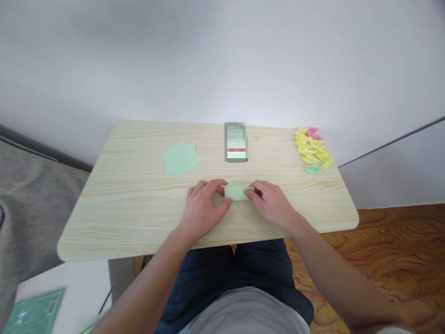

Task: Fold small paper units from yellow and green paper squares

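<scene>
A light green sheet of paper (235,192), folded into a narrow strip, lies crosswise near the front middle of the table. My left hand (206,204) grips its left end, thumb on the near edge and index finger on the far edge. At the right end, my right hand (271,200) pinches the paper between thumb and fingers. Further left rests a stack of light green paper squares (181,158), fanned so that the corners stick out like a star. Small folded paper pieces (311,147) in yellow, pink and green sit together at the right.
A phone (236,142), its screen blurred, lies behind the paper strip. The pale wooden table (128,195) stands against a white wall (222,60). Below left, a green packet (34,311) rests on a white surface with a thin dark stick (106,299) nearby.
</scene>
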A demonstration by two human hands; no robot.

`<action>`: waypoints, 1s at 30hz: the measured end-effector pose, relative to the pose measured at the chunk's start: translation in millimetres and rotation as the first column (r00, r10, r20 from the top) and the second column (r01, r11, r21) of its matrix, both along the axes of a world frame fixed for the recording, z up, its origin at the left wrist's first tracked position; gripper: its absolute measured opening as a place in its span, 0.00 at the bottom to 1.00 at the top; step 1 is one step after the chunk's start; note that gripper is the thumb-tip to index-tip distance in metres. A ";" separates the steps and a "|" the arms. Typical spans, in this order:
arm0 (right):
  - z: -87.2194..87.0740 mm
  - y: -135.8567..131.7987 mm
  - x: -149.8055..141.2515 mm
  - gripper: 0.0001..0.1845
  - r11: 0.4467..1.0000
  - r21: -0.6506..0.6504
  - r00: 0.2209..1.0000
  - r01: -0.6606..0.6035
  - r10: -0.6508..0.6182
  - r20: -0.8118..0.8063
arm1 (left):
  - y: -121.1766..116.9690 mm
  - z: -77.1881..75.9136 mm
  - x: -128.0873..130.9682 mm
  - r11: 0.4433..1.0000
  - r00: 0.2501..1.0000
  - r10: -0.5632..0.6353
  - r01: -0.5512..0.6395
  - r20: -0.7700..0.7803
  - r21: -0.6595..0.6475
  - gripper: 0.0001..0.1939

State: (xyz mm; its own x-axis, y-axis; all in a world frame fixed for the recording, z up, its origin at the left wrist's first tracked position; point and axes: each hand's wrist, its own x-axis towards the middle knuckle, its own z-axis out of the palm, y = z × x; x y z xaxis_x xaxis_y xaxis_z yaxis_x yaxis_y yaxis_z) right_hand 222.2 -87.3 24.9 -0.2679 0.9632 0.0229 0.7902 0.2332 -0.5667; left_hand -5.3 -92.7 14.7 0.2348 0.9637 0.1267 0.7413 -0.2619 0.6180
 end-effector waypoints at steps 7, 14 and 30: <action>-3.4 4.8 -7.4 0.12 0.998 0.047 0.995 0.042 -0.046 0.090 | 8.3 -2.2 4.1 1.000 1.000 0.023 -0.023 -0.005 -0.017 0.21; -8.5 -2.8 -12.4 0.09 0.990 0.125 0.994 0.065 -0.074 0.074 | 9.8 -4.1 3.3 0.999 0.999 0.032 -0.031 0.027 -0.011 0.20; -14.5 -3.8 -10.1 0.06 0.989 0.112 0.995 0.091 -0.096 0.040 | 15.3 -5.2 4.1 1.000 1.000 -0.007 0.008 -0.026 0.027 0.17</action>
State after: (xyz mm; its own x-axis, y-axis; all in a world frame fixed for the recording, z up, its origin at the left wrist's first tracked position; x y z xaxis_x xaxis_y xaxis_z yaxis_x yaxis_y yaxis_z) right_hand 212.1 -91.0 10.4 -0.1796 0.9764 0.1201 0.8360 0.2159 -0.5045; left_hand -1.2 -77.3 9.5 0.2457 0.9582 0.1469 0.7549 -0.2842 0.5911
